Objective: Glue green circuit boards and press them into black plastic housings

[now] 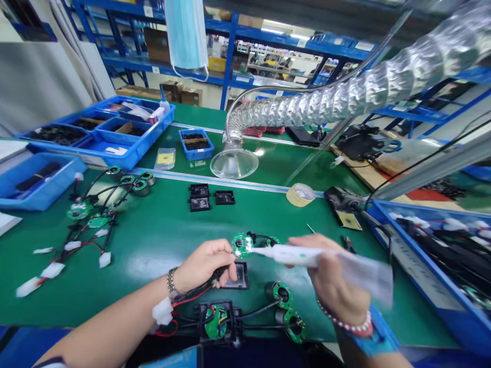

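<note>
My left hand [205, 261] pinches the edge of a small round green circuit board [238, 245] with white blobs on it, and dark wires run beneath the fingers. My right hand [337, 281] is wrapped round a white glue tube [295, 254]. The tube's thin nozzle points left, its tip at the board's white blobs; I cannot tell whether it touches. A flat black cover [240, 276] lies just under my left fingers. Nearer to me, an open black case [217, 322] holds another green board, wired to two round parts with green rings [295, 327].
Wired boards [97, 220] spread over the left of the green table. Small black cases [200, 203] and a tape roll [300, 194] lie ahead. A fume hood [233, 163] hangs over the middle. Blue bins [130, 153] stand left; a loaded blue bin [414, 266] stands right.
</note>
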Action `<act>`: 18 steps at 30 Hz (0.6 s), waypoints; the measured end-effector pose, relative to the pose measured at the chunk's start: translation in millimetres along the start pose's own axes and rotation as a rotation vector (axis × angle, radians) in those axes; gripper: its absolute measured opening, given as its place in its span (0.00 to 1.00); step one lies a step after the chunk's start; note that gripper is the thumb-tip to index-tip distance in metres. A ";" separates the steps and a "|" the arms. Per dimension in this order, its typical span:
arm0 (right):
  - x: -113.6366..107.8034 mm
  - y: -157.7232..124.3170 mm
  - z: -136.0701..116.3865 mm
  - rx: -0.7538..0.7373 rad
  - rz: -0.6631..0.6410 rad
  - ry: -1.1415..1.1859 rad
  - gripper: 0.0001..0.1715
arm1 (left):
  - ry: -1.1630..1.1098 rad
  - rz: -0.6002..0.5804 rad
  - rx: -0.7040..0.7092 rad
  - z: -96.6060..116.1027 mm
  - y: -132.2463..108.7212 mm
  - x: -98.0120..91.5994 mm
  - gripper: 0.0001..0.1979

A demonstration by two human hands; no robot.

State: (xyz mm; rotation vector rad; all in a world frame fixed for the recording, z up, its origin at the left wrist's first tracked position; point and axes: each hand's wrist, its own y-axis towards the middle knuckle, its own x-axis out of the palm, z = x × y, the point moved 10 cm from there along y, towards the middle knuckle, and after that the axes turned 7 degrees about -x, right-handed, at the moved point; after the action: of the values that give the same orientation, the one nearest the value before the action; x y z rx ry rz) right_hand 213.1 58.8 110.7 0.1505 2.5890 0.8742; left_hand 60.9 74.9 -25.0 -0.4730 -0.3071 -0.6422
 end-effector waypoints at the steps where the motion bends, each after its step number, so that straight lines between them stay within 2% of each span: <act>1: -9.7 3.2 21.6 0.092 0.096 0.129 0.24 | 0.001 0.003 0.001 -0.2 0.1 -0.7 0.09; 3: -30.0 7.3 75.9 0.297 0.324 0.375 0.19 | 0.007 0.008 0.003 -0.4 0.0 -1.7 0.10; 6: -57.2 5.1 162.3 0.625 0.656 0.574 0.15 | 0.022 0.009 0.014 0.1 -0.2 -3.1 0.11; 8: -71.4 15.4 200.5 0.691 0.712 0.594 0.17 | 0.033 0.006 0.024 0.9 0.0 -4.4 0.11; 10: -82.1 29.1 227.4 0.707 0.698 0.582 0.16 | 0.047 0.007 0.028 2.1 0.4 -6.0 0.13; 12: -85.3 39.9 244.4 0.722 0.650 0.570 0.16 | 0.068 0.011 0.024 3.8 0.5 -6.9 0.13; 14: -79.3 46.6 248.8 0.727 0.565 0.565 0.18 | 0.093 0.017 0.024 7.2 -0.3 -7.0 0.14; 16: -63.8 46.7 239.0 0.726 0.448 0.574 0.19 | 0.126 0.021 0.025 11.9 -1.7 -6.1 0.14; 18: -40.8 37.9 216.0 0.725 0.325 0.604 0.19 | 0.171 0.018 0.024 17.0 -2.9 -4.9 0.14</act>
State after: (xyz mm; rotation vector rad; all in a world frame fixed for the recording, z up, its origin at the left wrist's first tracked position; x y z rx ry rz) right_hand 337.1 200.4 -9.0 0.5988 3.4090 -0.0014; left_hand 53.2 84.0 -11.6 -0.3946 -0.1479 -0.6560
